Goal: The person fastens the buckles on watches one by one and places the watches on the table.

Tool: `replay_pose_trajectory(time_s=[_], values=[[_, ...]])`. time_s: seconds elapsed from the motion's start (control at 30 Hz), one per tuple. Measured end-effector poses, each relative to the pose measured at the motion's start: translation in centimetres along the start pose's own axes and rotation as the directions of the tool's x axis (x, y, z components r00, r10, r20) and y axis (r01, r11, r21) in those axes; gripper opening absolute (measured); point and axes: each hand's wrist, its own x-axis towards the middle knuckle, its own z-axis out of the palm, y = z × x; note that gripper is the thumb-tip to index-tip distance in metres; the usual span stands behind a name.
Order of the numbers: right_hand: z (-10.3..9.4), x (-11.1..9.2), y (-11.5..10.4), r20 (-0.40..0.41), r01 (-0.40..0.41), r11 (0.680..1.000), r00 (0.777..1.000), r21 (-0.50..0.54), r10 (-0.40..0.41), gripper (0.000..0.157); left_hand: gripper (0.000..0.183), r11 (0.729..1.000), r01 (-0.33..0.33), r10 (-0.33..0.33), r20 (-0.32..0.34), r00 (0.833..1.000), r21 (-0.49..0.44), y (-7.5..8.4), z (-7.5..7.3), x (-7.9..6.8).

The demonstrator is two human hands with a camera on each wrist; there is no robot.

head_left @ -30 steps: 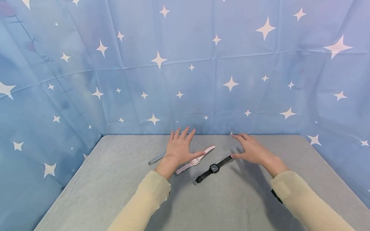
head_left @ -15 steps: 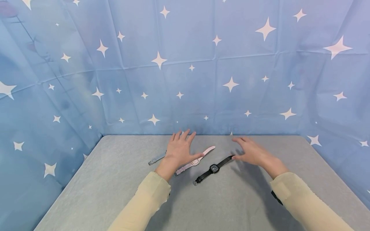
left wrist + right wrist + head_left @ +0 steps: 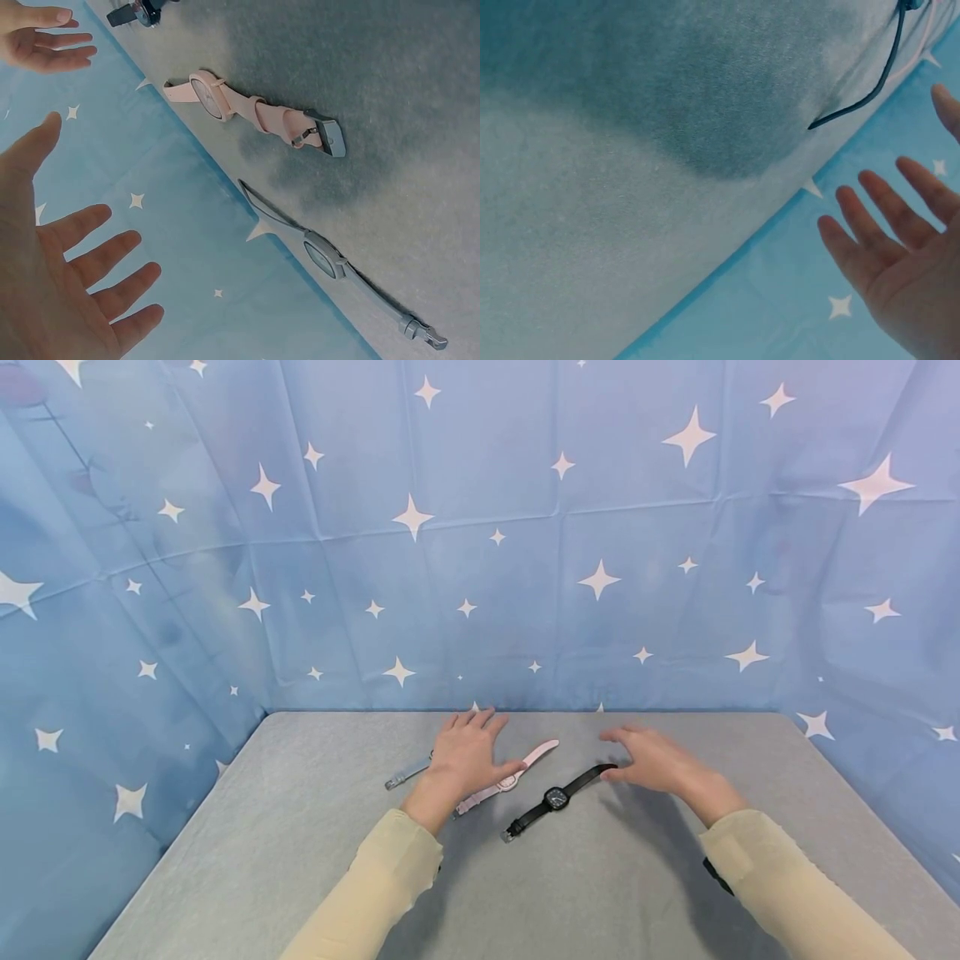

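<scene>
Three wristwatches lie slantwise on the table. My left hand (image 3: 463, 757) is held over the table with fingers spread and holds nothing; in the head view it overlaps the pink watch (image 3: 211, 96) and partly hides the grey-blue watch (image 3: 324, 255). My right hand (image 3: 654, 760) hovers at the far end of the black watch (image 3: 556, 797), fingers extended and bent a little, palm facing left. Its thumb overlaps the tip of the black strap in the head view, while in the right wrist view the hand stands apart from that strap (image 3: 881, 82).
The grey table (image 3: 577, 893) ends at the back against a blue curtain (image 3: 510, 577) with white stars. Curtain also hangs along the left and right sides. Shadows of both arms fall on the tabletop.
Both hands have sunk slightly toward the table and nearer to me, the left fingers now less stretched upward. All three watches lie where they were.
</scene>
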Motion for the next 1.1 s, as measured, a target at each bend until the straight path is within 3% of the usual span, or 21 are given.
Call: replay_pose_trajectory(time_s=[0.4,1.1], values=[[0.17,0.03,0.08,0.024,0.035,0.999,0.999,0.007,-0.035,0.052,0.072,1.0,-0.011,0.011,0.005,1.0,-0.029,0.24,-0.1,-0.21],[0.74,0.05,0.17,0.039,0.047,0.999,0.998,0.009,-0.047,0.044,0.05,0.998,-0.003,0.003,0.007,1.0,-0.057,0.85,-0.24,-0.87]])
